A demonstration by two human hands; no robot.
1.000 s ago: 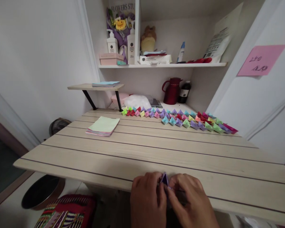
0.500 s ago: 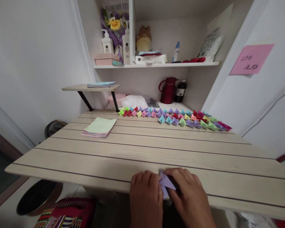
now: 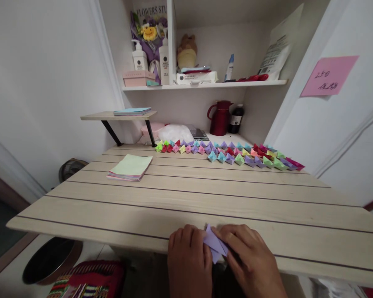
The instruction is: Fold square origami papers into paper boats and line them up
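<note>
Purple paper [image 3: 216,245], folded, lower centre of frame. Left to right: paper stack [image 3: 131,166], left of centre, probably parked clear of the work; left hand [image 3: 189,248], fingers curled, pinching paper's left side, seemingly as anchor; right hand [image 3: 250,250] gripping its right, likely flattening. One second ago: gaping pocket; now flatter.

Tons of room over the tabletop [image 3: 186,194] just below frame center, but folded papers [image 3: 239,160] block center to right, paper stack [image 3: 131,165] blocks center-left.
</note>
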